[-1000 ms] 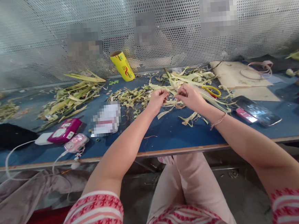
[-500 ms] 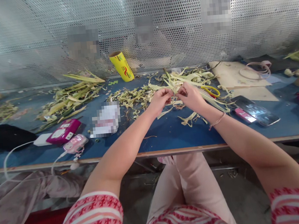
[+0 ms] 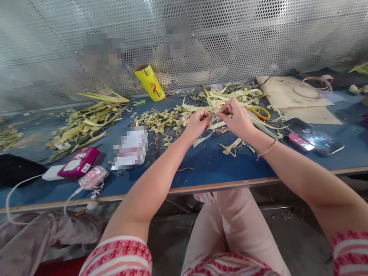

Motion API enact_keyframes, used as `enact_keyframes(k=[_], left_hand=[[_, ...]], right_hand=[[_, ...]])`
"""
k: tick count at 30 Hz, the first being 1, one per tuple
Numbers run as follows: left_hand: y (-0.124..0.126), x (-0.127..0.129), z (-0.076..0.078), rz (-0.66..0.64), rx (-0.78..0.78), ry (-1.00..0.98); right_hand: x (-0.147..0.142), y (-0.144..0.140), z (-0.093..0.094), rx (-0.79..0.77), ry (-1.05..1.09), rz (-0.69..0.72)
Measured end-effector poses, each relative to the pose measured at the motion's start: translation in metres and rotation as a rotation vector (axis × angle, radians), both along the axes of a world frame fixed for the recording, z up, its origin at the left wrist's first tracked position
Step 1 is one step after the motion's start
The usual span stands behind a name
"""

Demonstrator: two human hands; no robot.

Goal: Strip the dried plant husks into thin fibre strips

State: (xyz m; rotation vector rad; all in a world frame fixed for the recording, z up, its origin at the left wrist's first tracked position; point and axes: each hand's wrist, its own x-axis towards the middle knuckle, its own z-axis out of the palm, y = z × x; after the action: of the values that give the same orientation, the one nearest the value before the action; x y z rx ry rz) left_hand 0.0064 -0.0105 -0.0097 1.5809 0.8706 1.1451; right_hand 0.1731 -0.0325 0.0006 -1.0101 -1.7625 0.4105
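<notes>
Centrally, take the two hands as the dial's hub, with twelve o'clock at the perforated metal panel (image 3: 212, 8). The left hand (image 3: 199, 125) and right hand (image 3: 234, 116) face each other over the blue table (image 3: 218, 169), near one another. On both, the fingers are curled inward with thumb close to forefinger; from where I stand, I cannot tell whether either grips a strand, as the fingertip area is too small to read. Pale leaf strips (image 3: 241, 94) lie heaped at one o'clock, just beyond the right hand, with some trailing toward three. Shredded trimmings (image 3: 157, 119) spread toward nine o'clock, just beside the left hand. At three o'clock, a yellow loop (image 3: 266, 113) lies among the strips. A yellow tube (image 3: 152, 86) stands tilted at ten o'clock. Between three and four, a dark phone (image 3: 322, 139) lies flat; a leafy bundle (image 3: 88, 120) occupies nine, well apart.
</notes>
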Motion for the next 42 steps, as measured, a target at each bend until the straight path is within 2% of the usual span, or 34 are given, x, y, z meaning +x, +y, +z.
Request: enact_keyframes(k=[9, 19, 27, 33, 40, 42], left_hand=[[-0.006, 0.001, 0.01, 0.041, -0.049, -0.011], [-0.004, 0.001, 0.013, 0.055, -0.048, -0.032], [0.003, -0.004, 0.012, 0.062, -0.127, -0.236], [-0.001, -0.001, 0.015, 0.082, -0.198, -0.303], [-0.001, 0.003, 0.012, -0.036, -0.275, -0.359], [0.0, 0.001, 0.011, -0.066, -0.242, -0.364]], right_hand=[[0.002, 0.005, -0.006, 0.076, 0.061, -0.035], [0.003, 0.013, -0.014, 0.143, 0.142, 0.029], [0.007, 0.018, -0.014, 0.15, 0.19, 0.045], [0.008, 0.018, -0.013, 0.141, 0.191, 0.031], [0.011, 0.018, -0.016, 0.132, 0.09, 0.074], [0.011, 0.017, -0.017, 0.153, 0.052, 0.095]])
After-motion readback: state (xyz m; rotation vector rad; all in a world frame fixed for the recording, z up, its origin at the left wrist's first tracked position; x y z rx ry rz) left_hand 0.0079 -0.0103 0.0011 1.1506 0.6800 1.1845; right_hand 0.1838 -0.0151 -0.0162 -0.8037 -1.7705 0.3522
